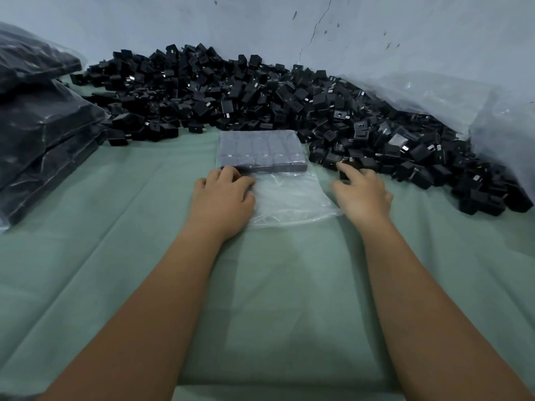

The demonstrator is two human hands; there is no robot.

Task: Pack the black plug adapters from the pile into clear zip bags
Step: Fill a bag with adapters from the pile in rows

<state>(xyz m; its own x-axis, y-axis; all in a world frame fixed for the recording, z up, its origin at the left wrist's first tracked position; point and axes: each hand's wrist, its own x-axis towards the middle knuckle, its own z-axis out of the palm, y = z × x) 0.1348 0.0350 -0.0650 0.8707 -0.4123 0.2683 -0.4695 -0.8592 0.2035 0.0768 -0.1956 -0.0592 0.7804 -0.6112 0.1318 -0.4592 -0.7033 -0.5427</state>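
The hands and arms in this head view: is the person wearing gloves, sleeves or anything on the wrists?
No. The left hand and right hand are bare, without gloves. Both forearms are uncovered up to the picture's edge; no sleeve, watch, ring or band shows.

Green cloth (115, 270), cracked wall (289, 24)
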